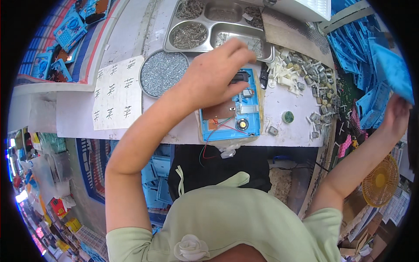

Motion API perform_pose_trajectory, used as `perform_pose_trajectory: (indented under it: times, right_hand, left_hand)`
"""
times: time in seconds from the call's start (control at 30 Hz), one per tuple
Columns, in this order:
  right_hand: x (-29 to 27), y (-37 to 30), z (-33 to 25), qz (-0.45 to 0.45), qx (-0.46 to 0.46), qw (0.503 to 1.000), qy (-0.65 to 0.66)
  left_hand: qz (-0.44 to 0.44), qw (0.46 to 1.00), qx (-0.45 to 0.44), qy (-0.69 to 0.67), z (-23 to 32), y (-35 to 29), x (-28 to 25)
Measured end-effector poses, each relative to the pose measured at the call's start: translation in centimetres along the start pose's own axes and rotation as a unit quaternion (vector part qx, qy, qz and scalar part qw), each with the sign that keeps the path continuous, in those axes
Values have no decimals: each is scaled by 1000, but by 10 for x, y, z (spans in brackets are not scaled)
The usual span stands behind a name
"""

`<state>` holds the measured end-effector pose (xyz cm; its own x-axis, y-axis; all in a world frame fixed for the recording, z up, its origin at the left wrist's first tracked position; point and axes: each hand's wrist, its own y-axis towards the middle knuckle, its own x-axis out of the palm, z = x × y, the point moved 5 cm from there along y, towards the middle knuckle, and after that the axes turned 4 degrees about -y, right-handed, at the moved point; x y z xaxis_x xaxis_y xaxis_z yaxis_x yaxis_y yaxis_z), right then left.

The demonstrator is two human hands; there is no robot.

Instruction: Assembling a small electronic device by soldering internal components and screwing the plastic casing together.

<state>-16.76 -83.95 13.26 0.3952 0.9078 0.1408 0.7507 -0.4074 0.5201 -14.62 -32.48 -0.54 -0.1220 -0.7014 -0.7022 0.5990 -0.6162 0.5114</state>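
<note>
On the table in front of me lies a blue plastic casing (251,129), inner side up, with a brown circuit board, a small round speaker and thin red and green wires. My left hand (218,72) is over its far end, thumb and bent fingers apart, with nothing visible in them. Just beyond that hand is the divided steel tray (271,54), its compartments holding small metal parts. Out to the far right, my right hand (396,114) grips a blue plastic shell (393,72) above a heap of similar blue shells (369,107).
Left of the casing sit a round dish of small metal pieces (163,72) and a paper sheet with handwritten characters (114,98). White plastic parts (286,72) and small motors (325,91) lie to the right, near a small green round item (287,116). A yellow basket (379,181) stands lower right.
</note>
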Motion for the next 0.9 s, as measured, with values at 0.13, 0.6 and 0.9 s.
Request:
perform_pose_trajectory:
  times: [0.13,0.6,0.9]
  right_hand:
    - [147,-193,23,-7,215,972,91]
    - [244,-296,57,-296,253,892,-230]
    - [235,-314,82,-384,215,847,-299]
  left_hand:
    - [174,980,69,67,28,4,-10]
    - [56,917,-349,-184,17,-91,-9]
    - [5,958,-284,-40,16,-95,7]
